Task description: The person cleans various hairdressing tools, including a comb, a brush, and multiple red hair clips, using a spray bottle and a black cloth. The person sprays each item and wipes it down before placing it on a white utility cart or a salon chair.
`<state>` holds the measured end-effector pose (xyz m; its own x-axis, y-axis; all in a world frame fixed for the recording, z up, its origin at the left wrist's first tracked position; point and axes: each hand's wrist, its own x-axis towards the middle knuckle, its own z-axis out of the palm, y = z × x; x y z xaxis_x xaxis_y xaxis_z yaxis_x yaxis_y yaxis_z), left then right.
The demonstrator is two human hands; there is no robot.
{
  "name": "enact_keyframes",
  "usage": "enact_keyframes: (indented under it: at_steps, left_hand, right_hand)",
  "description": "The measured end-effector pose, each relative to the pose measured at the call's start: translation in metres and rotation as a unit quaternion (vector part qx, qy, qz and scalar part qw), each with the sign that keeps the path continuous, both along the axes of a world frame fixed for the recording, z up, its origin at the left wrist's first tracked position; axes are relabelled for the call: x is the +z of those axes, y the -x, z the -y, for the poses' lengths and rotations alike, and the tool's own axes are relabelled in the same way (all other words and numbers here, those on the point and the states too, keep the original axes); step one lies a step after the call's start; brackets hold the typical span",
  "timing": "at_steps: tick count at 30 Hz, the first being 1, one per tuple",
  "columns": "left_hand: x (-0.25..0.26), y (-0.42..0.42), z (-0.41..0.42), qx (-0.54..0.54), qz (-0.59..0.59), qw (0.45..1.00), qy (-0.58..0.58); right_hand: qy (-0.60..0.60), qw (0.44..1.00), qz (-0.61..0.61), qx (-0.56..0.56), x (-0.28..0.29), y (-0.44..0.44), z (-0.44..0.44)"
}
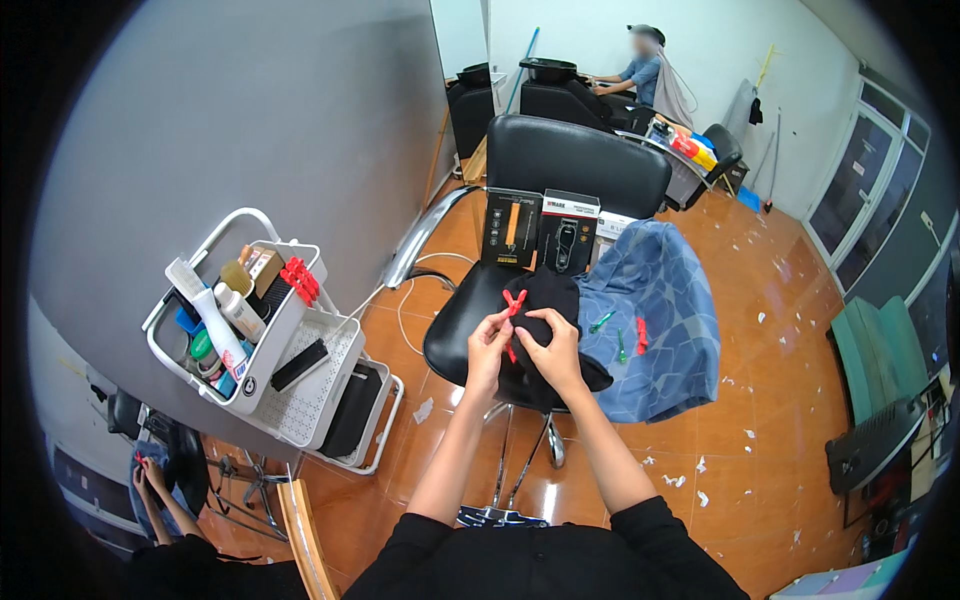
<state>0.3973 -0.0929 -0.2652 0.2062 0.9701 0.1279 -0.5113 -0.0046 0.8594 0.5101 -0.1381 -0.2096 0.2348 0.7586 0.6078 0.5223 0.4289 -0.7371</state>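
My left hand (489,351) pinches a red plastic hair clip (514,301) between thumb and fingertips, above the black cloth (551,289) on the salon chair's seat. Close beside it, my right hand (553,349) has its thumb and forefinger bent at the clip and dark cloth; whether it grips either is unclear. A blue patterned cloth (675,300) drapes over the chair's right side. On it lie a green clip (602,322), a second green clip (622,349) and red clips (642,335).
Boxed hair clippers (568,232) and another black box (511,229) lean against the chair's backrest (577,161). To the left stands a white trolley (300,405) with bottles, brushes and red clips. Paper scraps litter the tiled floor (735,420). A person (643,71) sits near a wash basin (551,70).
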Motion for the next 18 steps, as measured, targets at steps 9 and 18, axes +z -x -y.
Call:
enact_keyframes:
  at_steps: [9, 18]
  left_hand:
    - [0.028, 0.022, -0.007, -0.033, -0.006, 0.998, -0.045]
    - [0.040, 0.041, -0.026, -0.028, -0.002, 0.997, -0.065]
  right_hand:
    - [-0.044, 0.997, -0.027, -0.059, 0.018, 0.021, -0.007]
    - [-0.050, 0.998, 0.020, -0.038, 0.034, 0.043, -0.010]
